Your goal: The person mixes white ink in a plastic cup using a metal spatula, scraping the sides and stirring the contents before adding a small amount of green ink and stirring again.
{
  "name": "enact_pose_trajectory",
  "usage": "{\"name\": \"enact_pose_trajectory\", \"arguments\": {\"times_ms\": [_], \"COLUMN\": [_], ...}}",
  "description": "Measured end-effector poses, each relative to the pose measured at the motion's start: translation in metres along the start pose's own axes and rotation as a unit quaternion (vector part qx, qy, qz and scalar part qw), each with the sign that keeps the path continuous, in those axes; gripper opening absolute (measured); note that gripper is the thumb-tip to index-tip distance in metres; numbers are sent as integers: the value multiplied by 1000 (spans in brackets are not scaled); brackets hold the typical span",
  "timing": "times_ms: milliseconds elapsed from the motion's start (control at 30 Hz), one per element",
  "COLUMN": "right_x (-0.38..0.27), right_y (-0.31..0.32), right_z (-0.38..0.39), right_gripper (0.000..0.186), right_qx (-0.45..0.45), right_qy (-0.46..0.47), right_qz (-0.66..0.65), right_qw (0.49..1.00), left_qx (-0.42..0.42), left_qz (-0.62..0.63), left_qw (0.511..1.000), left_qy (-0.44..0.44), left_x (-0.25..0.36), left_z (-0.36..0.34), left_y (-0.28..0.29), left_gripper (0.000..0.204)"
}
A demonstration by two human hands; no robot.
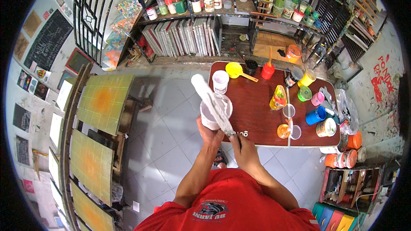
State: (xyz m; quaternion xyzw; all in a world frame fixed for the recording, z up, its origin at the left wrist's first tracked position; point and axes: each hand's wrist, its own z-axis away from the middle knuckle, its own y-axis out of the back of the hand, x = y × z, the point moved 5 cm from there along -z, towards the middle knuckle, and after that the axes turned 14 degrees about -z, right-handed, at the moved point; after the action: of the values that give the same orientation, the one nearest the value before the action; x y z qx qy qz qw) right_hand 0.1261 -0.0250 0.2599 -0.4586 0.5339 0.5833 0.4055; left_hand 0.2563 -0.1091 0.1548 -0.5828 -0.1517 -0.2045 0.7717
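Observation:
My left hand (206,133) is wrapped round the lower side of a white plastic tub (209,119), lifted at the table's near left edge. My right hand (245,152) grips the handle end of a long stirring stick (213,102) thickly coated in white paint. The stick slants up to the left across the tub's mouth, its rounded tip beyond the rim. White paint smears the inside of the tub; how full it is cannot be made out. Just behind stands another white tub (220,81). A yellow dipper (234,70) with a wooden handle lies beside that one.
The brown folding table (252,111) bears several paint pots, including a red pot (268,71) and a blue pot (316,115). To the left, a rack holds yellowish-green panels (105,98). Framed screens (184,37) stand under the back shelf; orange tubs (341,160) sit at right.

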Motion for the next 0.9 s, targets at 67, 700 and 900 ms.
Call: {"name": "enact_pose_trajectory", "arguments": {"times_ms": [67,700,900], "right_x": [-2,16,-2], "right_y": [1,31,52], "right_z": [8,53,71], "right_gripper": [39,53,53], "right_qx": [-12,-125,-121], "right_qy": [-32,-167,-235], "right_qz": [13,117,99], "right_qw": [999,971,959], "left_qx": [18,13,54], "left_qz": [33,17,14], "left_qw": [999,998,996], "left_qy": [-17,-60,-64], "left_x": [3,53,57], "left_z": [-4,-32,-33], "left_y": [4,25,29], "left_gripper": [65,55,57]}}
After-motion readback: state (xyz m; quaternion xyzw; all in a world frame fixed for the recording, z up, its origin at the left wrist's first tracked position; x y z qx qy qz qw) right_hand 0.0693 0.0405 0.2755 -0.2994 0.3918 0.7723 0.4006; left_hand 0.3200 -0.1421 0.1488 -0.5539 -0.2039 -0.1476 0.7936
